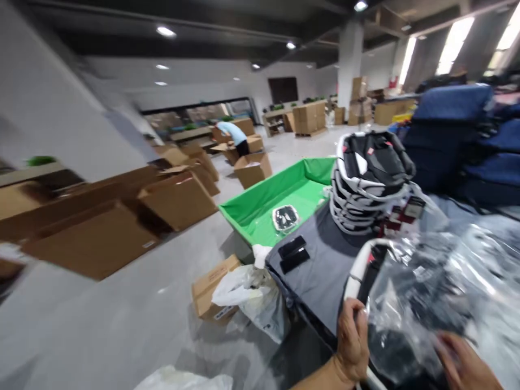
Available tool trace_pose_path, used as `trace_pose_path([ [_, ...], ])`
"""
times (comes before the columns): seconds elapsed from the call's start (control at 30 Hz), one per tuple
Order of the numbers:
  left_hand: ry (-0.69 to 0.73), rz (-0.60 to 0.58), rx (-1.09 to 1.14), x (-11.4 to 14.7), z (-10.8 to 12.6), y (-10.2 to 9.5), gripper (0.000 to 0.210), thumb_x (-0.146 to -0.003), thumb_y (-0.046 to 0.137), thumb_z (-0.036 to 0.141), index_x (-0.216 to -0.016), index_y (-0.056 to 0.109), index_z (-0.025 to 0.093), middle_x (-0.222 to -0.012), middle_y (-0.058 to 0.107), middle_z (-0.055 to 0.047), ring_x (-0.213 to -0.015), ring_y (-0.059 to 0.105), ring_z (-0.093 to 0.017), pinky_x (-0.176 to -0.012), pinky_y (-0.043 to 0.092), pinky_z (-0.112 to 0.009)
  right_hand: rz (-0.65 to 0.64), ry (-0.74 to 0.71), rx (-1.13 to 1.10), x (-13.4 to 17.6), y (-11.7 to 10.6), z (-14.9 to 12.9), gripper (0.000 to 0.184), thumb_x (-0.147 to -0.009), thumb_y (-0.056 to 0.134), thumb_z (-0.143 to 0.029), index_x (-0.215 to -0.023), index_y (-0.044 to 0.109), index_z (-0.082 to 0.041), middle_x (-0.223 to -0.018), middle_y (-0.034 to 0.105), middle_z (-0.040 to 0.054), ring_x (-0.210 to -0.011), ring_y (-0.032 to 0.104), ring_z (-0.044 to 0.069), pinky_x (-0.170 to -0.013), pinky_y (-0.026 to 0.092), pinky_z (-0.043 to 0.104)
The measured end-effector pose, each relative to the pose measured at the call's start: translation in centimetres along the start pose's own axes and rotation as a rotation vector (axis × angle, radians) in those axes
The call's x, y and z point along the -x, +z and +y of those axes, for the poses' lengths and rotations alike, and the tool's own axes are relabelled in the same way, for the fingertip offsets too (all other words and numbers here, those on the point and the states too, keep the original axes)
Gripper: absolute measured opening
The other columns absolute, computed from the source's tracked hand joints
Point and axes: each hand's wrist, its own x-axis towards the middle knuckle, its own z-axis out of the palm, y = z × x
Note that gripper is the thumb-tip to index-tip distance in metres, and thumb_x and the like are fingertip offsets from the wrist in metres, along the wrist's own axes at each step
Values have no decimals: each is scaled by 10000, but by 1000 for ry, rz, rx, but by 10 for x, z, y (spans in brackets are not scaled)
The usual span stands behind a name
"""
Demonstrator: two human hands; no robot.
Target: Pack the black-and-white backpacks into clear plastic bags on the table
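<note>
My left hand point(352, 338) is closed on the white rim point(357, 271) of a black fabric basket-like item at the table's near edge. A crinkled clear plastic bag point(418, 303) covers much of that item. My right hand point(467, 360), partly blurred and cut off by the frame, holds the bag's film with its fingers. Beyond them stands a stack of similar black items with white rims point(365, 189). Two small black pieces point(294, 253) lie on the grey cloth-covered table point(325, 281).
Beside the table is a green-lined bin point(252, 206) holding a bagged item point(285, 218). A white plastic bag point(255, 298) and a carton point(211, 284) are on the floor. Large cardboard boxes point(101, 238) stand left. A person point(235, 135) bends over boxes. Dark blue stacks point(450, 124) rise right.
</note>
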Motion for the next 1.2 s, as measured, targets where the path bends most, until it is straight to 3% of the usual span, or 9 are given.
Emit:
trace_pose_path([
  [0.1, 187, -214, 16, 3, 27, -14, 181, -980, 443, 231, -1114, 556, 186, -860, 639, -36, -746, 617, -164, -721, 517, -286, 15, 183, -64, -5, -22, -33, 472, -917, 414, -643, -718, 571, -245, -619, 588, 2, -552, 576, 177, -509, 462, 265],
  [0.23, 672, -270, -112, -11, 26, -39, 224, -933, 477, 137, -1129, 569, 191, -799, 634, -7, -706, 589, -162, -816, 491, -336, -99, -106, -2, -3, -42, -51, 315, -932, 521, -498, -756, 562, -241, -657, 596, -13, -579, 546, 158, -552, 428, 255],
  [0.37, 663, -111, -249, -16, 6, -47, 238, -920, 440, 21, -999, 581, 196, -731, 602, 15, -653, 563, -149, -790, 482, -319, 20, -320, 341, 18, -58, -31, 204, -953, 466, -227, -804, 605, -245, -676, 604, 2, -567, 492, 166, -596, 367, 297],
  [0.5, 709, -49, -291, -6, -2, -33, 285, -915, 447, -14, -1030, 612, 189, -736, 607, 13, -671, 600, -152, -854, 503, -339, 291, -66, 250, 22, -71, -23, 110, -912, 529, -300, -880, 614, -238, -802, 648, 38, -752, 616, 214, -712, 452, 323],
  [0.7, 484, -70, -342, -9, -17, -46, 247, -936, 459, 30, -942, 625, 212, -721, 629, 12, -670, 613, -170, -689, 502, -295, 150, 68, 74, 27, -80, -28, 199, -922, 531, -404, -867, 643, -249, -757, 636, 8, -635, 596, 155, -558, 439, 243],
  [0.87, 752, -34, -346, 2, -37, -62, 322, -898, 513, 9, -1118, 657, 195, -830, 700, -29, -730, 646, -176, -862, 511, -378, 236, 194, 232, 48, -93, 23, 351, -858, 580, -574, -790, 707, -254, -742, 687, 39, -654, 632, 174, -528, 423, 239],
  [1.0, 421, -192, -403, 7, -64, -62, 272, -919, 471, 88, -972, 707, 212, -813, 713, -31, -746, 670, -189, -741, 535, -321, 15, 361, 100, 98, -85, 47, 500, -794, 554, -687, -555, 585, -249, -467, 536, -19, -430, 537, 161, -418, 410, 245],
  [1.1, 71, -220, -412, 8, -94, -67, 301, -945, 449, 293, -851, 723, 212, -802, 729, -56, -716, 682, -230, -635, 543, -331, -226, 349, 72, 148, -78, 65, 353, -721, 648, -633, -644, 676, -290, -596, 661, -17, -535, 641, 208, -494, 497, 276],
  [1.2, -73, -232, -393, 14, -115, -73, 377, -919, 489, 487, -893, 746, 213, -849, 750, -82, -770, 700, -275, -716, 565, -398, -111, 338, 188, 180, -85, 97, 286, -747, 603, -576, -761, 727, -319, -725, 721, 40, -630, 700, 266, -554, 554, 346],
])
